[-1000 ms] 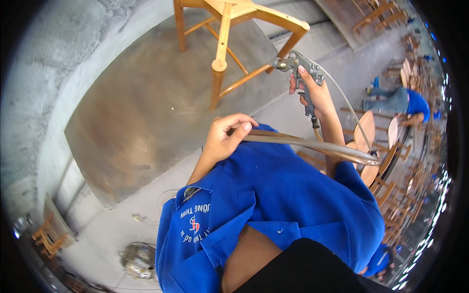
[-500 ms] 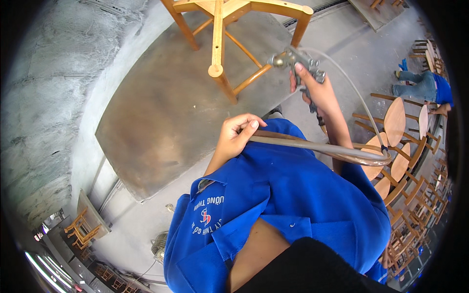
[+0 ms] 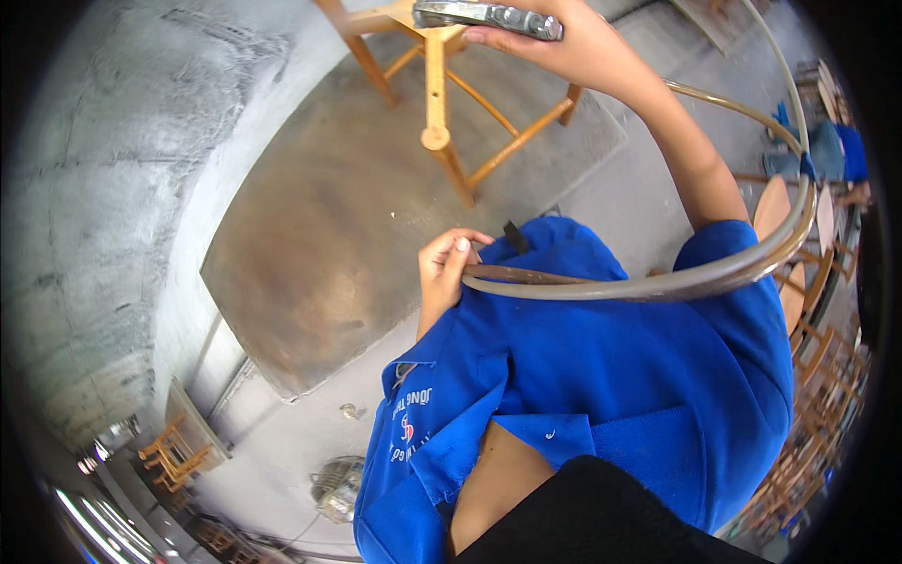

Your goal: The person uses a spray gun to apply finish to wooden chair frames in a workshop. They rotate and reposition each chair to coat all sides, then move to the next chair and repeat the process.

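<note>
Fingers of the right hand (image 3: pixel 573 42) wrap a metal spray gun (image 3: pixel 489 14) at the top of the view, its long axis lying nearly level and running left to right, above a wooden chair frame (image 3: pixel 437 113) standing on the brown counter (image 3: pixel 348 244). The left hand (image 3: pixel 446 273) pinches the grey hose (image 3: pixel 658 282) (a long curve) against the blue shirt (image 3: pixel 611 395).

The person wears a bright blue shirt (image 3: pixel 601 395) with short sleeves. A small red and white badge (image 3: pixel 408 428) with white letters sits on the left chest. The shirt hangs open low down. Below are dark trousers (image 3: pixel 583 517).
</note>
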`<state>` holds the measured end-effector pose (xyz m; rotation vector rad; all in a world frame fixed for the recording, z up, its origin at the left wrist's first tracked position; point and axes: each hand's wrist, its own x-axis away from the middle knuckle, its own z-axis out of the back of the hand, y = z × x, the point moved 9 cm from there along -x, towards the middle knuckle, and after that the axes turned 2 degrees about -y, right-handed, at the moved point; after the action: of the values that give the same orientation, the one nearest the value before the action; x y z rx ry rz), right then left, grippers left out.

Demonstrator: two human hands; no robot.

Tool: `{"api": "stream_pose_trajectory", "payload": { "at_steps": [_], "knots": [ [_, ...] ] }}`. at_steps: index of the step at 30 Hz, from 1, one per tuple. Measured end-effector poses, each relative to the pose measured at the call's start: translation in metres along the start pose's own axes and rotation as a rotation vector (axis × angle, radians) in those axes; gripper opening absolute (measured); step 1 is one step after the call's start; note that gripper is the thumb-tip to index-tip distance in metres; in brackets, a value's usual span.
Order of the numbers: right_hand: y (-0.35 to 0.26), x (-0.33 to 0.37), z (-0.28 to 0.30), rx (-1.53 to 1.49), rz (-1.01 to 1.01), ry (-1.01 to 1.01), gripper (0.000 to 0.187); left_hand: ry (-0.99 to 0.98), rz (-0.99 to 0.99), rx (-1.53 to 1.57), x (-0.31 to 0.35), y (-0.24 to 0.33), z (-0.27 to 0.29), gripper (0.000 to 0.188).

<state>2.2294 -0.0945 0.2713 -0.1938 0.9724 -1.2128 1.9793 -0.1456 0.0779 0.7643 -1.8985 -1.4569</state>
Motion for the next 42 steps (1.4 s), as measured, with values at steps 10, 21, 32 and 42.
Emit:
{"api": "stream_pose_trajectory", "payload": {
  "at_steps": [10,21,32,42],
  "knots": [
    [0.082,0.085,0.067,-0.214,-0.422,0.528,0.015,-0.214,0.125,-0.147,-0.034,-0.01,-0.047,0.032],
    [0.133,0.196,0.032,-0.451,-0.911,0.441,0.031,-0.08,0.043,-0.366,-0.106,-0.055,-0.071,0.027],
    [0.15,0.304,0.001,-0.53,-1.252,0.468,0.032,0.746,0.073,0.105,-0.255,-0.139,0.016,0.052],
    [0.164,0.295,0.036,-0.457,-1.236,0.46,0.032,0.894,0.261,0.253,-0.259,-0.195,0.058,0.047]
  ]
}}
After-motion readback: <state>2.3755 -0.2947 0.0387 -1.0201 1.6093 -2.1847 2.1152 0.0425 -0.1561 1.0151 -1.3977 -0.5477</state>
